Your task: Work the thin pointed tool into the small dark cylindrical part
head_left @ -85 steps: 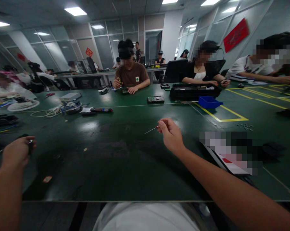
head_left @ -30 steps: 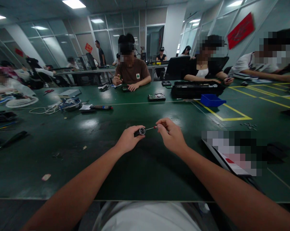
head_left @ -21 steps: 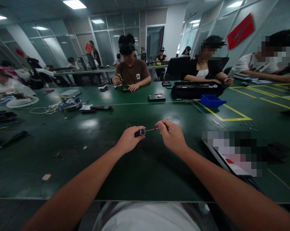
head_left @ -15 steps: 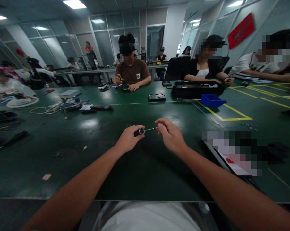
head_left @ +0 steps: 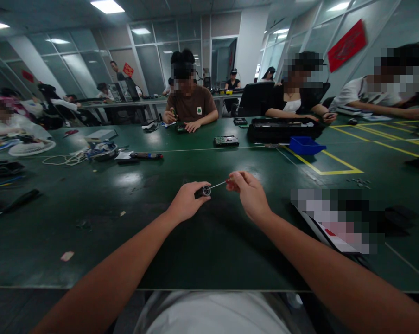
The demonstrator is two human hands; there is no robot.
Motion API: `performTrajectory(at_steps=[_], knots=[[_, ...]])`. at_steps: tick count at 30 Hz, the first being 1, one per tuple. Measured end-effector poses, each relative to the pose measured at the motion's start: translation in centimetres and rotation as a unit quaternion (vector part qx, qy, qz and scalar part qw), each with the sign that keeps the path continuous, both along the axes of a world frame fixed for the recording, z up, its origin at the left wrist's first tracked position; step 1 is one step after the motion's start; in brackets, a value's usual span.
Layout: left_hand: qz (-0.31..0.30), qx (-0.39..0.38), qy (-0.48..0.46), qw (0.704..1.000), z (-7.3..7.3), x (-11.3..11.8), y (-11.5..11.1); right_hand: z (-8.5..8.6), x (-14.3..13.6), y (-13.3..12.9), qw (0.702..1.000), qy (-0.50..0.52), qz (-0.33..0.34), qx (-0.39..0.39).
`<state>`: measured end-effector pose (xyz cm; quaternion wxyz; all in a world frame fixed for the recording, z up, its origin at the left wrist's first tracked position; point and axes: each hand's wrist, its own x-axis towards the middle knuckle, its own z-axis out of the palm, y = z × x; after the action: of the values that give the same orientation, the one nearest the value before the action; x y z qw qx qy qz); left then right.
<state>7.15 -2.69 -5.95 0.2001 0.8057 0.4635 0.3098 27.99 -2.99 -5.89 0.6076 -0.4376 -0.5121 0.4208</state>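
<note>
A small black cylinder [head_left: 205,190] with a round, pale-rimmed open end facing right is held by my left hand [head_left: 186,202], its fingers wrapped round the body. My right hand [head_left: 250,195] pinches the red handle of a thin screwdriver [head_left: 218,185]. The metal shaft slants down to the left, and its tip is at the cylinder's open end; how deep it reaches cannot be seen. Both hands are above the green table [head_left: 209,250], near its middle.
Ahead lie a circuit-board device [head_left: 226,141], a blue tray [head_left: 306,145] and a long black casing [head_left: 284,131]. A tablet-like object [head_left: 329,232] lies right, a black screwdriver [head_left: 20,202] left. Across the table, a person in brown [head_left: 192,104] handles a small part.
The screwdriver's handle end has risen slightly, so the shaft slants more. The fingers of my right hand have closed further round the handle. The cylinder has shifted very slightly right.
</note>
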Motion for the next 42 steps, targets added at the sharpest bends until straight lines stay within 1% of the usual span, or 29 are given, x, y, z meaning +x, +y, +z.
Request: performTrajectory(at_steps=[2,3,5,7,10,12,15,18,22,24,29,32,35,38,42], knots=[[0.004,0.010,0.002,1.000,0.0,0.0,0.0,-0.3,0.3,0.7,0.995,0.065,0.027,-0.070],[0.007,0.013,0.004,1.000,0.0,0.0,0.0,-0.5,0.5,0.9,0.993,0.082,0.032,-0.085],[0.013,0.012,0.009,1.000,0.0,0.0,0.0,-0.6,0.6,1.2,0.993,0.088,0.016,-0.071],[0.012,0.009,0.014,1.000,0.0,0.0,0.0,-0.5,0.5,1.0,0.997,0.066,0.000,-0.038],[0.010,0.015,0.015,1.000,-0.1,0.0,0.1,-0.2,0.2,0.4,1.000,-0.006,-0.014,0.009],[0.009,0.021,0.016,1.000,-0.2,0.0,0.1,0.0,0.0,0.0,0.997,-0.055,-0.022,0.039],[0.009,0.025,0.021,0.999,-0.2,0.0,0.1,0.5,-0.1,-0.6,0.993,-0.098,-0.026,0.068],[0.009,0.028,0.029,0.999,-0.3,-0.1,0.2,1.2,0.0,-1.1,0.986,-0.139,-0.036,0.081],[0.010,0.030,0.035,0.999,-0.3,-0.2,0.3,2.0,0.2,-1.7,0.969,-0.230,-0.066,0.056],[0.009,0.026,0.036,0.999,-0.3,-0.2,0.2,2.1,0.2,-1.7,0.966,-0.243,-0.065,0.059],[0.006,0.011,0.031,0.999,0.0,-0.2,0.1,1.4,0.3,-1.6,0.962,-0.253,-0.025,0.103],[0.004,0.010,0.032,0.999,-0.1,-0.1,0.1,1.3,0.3,-1.6,0.960,-0.263,-0.017,0.094],[0.007,0.017,0.030,0.999,-0.3,-0.1,0.2,1.3,0.3,-1.7,0.956,-0.280,-0.026,0.079],[0.005,0.020,0.030,0.999,-0.4,-0.2,0.3,1.3,0.3,-1.7,0.949,-0.300,-0.034,0.087],[0.012,0.020,0.028,0.999,-0.5,-0.3,0.4,1.3,0.3,-1.8,0.952,-0.289,-0.006,0.101]])
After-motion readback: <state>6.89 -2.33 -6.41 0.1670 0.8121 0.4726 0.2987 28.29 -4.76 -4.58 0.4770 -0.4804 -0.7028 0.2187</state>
